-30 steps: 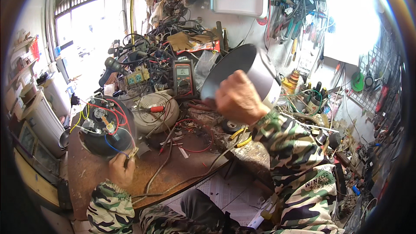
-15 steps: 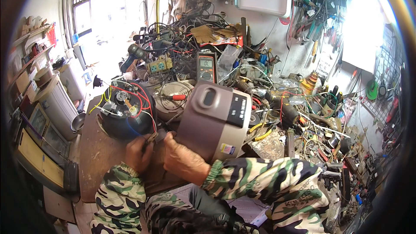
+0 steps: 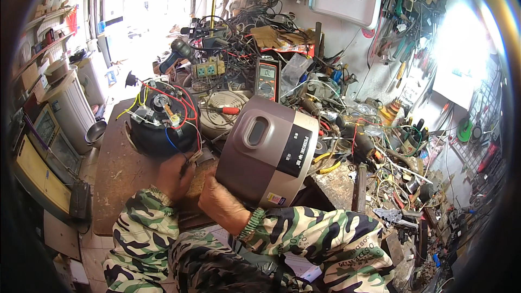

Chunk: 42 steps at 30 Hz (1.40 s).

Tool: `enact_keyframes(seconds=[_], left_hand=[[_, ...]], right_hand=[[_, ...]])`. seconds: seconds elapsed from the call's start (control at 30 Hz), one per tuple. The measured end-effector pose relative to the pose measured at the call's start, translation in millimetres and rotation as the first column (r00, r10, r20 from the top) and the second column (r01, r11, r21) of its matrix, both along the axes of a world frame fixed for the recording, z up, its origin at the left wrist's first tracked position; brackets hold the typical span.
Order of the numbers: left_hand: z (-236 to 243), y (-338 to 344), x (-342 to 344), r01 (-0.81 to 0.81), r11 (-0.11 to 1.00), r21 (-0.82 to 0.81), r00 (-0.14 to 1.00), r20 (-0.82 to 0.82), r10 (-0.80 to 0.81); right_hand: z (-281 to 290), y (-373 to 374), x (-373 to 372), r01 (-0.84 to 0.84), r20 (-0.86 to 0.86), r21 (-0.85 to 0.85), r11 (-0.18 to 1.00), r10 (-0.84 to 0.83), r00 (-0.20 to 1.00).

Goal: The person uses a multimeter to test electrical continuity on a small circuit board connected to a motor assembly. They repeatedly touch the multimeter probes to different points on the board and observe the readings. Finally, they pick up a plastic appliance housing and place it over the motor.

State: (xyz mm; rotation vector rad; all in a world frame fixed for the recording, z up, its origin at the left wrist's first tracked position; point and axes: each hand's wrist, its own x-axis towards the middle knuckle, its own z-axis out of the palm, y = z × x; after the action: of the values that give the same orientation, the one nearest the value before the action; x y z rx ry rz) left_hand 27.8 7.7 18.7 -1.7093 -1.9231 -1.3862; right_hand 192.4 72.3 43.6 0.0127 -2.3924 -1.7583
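A brown-and-beige rice cooker housing (image 3: 258, 149) is tilted on the bench, its dark control panel facing right. My right hand (image 3: 225, 203) grips its lower left edge; the fingers beneath are partly hidden. To the left, a round black appliance part (image 3: 163, 133) lies with its underside up, with red, yellow, white and blue wires over it. My left hand (image 3: 176, 176), somewhat blurred, is closed at the near ends of these wires (image 3: 194, 155), between that part and the housing. Behind the housing stands a multimeter (image 3: 267, 80) with its display lit.
A red-handled tool (image 3: 230, 110) rests on a round pale plate (image 3: 222, 103). Cables, a socket block (image 3: 208, 69) and gloves (image 3: 266, 37) pile up at the back. Loose tools, wires and wire strippers (image 3: 395, 217) crowd the right side. Brown board (image 3: 116, 184) covers the left bench.
The view has shifted, so the scene sits farther right. The housing has turned somewhat, showing more of its lid handle. Both hands stay at the same things.
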Motion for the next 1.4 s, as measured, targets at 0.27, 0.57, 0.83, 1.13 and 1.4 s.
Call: enact_keyframes(seconds=[0.27,0.57,0.83,1.13,1.4], left_hand=[[4,-5,1,-0.015,0.999,-0.043,1.000,0.011,0.015],[4,-6,1,-0.003,0.998,-0.065,0.999,0.051,0.006],[5,-7,2,-0.008,0.999,-0.054,0.999,0.046,0.010],[0,-4,-3,0.014,0.999,-0.043,0.999,0.052,-0.011],[8,-9,1,-0.003,0.998,-0.061,0.998,0.065,0.007]], right_hand=[[7,-4,1,-0.024,0.001,-0.062,0.998,0.024,1.000],[-5,-5,-1,-0.023,-0.265,0.110,0.994,0.051,0.963],[-3,-6,-1,0.003,0.023,-0.021,1.000,-0.003,1.000],[8,-10,3,0.014,0.067,-0.091,0.996,-0.008,0.998],[10,-11,3,-0.013,-0.021,-0.171,0.985,0.009,1.000]])
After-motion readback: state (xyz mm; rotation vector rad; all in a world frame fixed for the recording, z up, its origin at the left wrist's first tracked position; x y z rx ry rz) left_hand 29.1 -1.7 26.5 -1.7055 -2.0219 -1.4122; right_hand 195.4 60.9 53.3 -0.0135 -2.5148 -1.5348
